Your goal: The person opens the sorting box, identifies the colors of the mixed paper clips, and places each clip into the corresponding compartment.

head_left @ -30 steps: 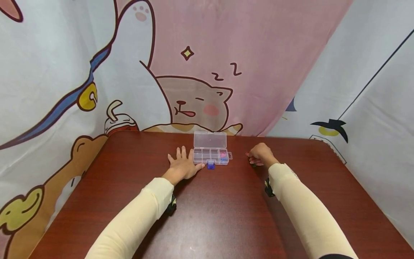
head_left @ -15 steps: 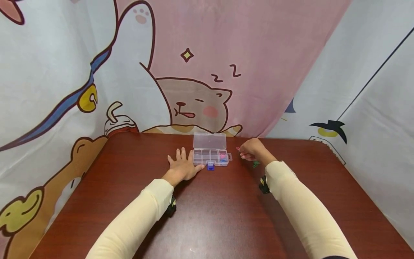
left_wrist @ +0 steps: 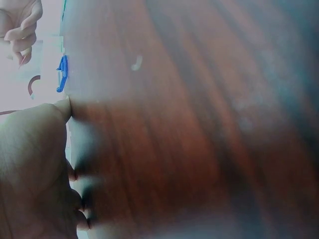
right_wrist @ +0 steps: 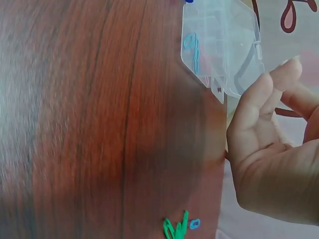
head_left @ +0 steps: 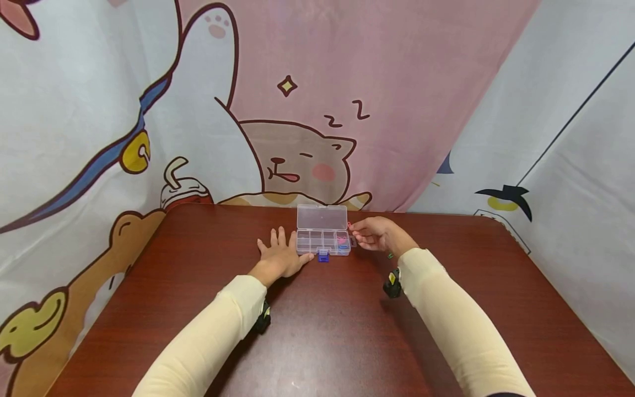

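Observation:
A clear plastic compartment box (head_left: 310,251) stands with its lid (head_left: 322,217) raised and its blue latch (head_left: 323,257) at the front. Pink and blue paper clips (head_left: 342,241) lie in its right-end compartments. My left hand (head_left: 280,258) rests spread on the table at the box's left end, thumb by the front edge. At the right end, my right hand (head_left: 379,234) pinches a pinkish-red paper clip (head_left: 349,225) between thumb and fingertips, just beside the box. The right wrist view shows this hand's curled fingers (right_wrist: 251,107), but the held clip is hidden there.
Green paper clips (right_wrist: 175,230) and a small blue one (right_wrist: 195,224) lie on the brown table (head_left: 317,325), right of the box. A printed cloth (head_left: 397,110) hangs behind the table's back edge.
My right hand has moved left from the loose clips to the box's right end, carrying the pinkish-red paper clip. The left hand has stayed in place.

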The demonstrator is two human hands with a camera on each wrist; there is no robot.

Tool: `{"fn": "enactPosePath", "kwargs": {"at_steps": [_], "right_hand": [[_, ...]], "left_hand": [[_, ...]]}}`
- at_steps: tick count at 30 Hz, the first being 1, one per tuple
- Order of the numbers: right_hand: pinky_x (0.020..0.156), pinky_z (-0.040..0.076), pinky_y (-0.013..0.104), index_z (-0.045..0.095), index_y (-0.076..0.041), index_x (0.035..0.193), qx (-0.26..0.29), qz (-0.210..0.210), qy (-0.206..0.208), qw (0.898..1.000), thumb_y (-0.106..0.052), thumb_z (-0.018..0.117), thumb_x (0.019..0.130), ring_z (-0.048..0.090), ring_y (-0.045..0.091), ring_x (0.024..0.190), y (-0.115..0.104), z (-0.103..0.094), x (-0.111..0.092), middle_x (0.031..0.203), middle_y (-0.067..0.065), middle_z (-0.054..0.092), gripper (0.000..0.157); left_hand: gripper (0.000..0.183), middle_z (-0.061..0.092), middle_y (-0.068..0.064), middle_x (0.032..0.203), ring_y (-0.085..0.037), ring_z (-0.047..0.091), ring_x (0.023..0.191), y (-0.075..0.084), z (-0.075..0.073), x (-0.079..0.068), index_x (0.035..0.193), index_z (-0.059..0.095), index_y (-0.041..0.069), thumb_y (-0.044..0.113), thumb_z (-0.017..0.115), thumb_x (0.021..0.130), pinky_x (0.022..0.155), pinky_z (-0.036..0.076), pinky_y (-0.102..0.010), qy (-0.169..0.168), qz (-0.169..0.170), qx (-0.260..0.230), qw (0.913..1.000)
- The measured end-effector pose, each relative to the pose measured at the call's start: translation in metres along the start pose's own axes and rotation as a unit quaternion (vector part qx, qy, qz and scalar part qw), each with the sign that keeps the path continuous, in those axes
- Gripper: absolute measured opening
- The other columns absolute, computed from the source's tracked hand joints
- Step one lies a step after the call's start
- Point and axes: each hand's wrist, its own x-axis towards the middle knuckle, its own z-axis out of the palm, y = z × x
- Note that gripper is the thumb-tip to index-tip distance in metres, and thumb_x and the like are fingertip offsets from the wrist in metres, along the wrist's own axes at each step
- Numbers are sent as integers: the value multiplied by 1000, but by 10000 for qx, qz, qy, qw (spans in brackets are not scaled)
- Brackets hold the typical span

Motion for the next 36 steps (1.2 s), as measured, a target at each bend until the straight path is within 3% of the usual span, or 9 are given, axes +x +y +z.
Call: {"fn": "enactPosePath", "kwargs": {"at_steps": [10,18,25,36], "right_hand": [[56,51,21,70,-11,98,295,46,-119,9995,-15,63,94,57,3,51,4,6,7,61,-5,64,9],[57,52,21,60,-6,121,187,6,-16,9998,-16,61,96,58,4,52,7,11,8,63,-5,64,28],[57,52,21,61,-5,116,103,-22,23,9999,-17,60,96,58,3,52,6,8,7,64,-5,64,24],[56,52,21,56,-3,128,33,-34,59,10000,-16,59,96,59,3,52,7,5,7,64,-5,65,35]], "left_hand": [[91,3,-22,162,-40,3,149,1,0,0,158,12,14,74,32,92,110,7,-70,2,7,58,10000],[92,3,-21,162,-40,2,149,1,1,1,158,11,14,74,31,91,111,6,-70,-43,-16,59,10000],[92,2,-21,162,-40,1,149,0,1,1,158,10,15,75,31,91,111,6,-70,-53,-29,36,10000],[92,3,-21,162,-39,2,149,1,1,1,158,11,15,75,31,91,111,6,-70,-49,-47,64,10000]]}}
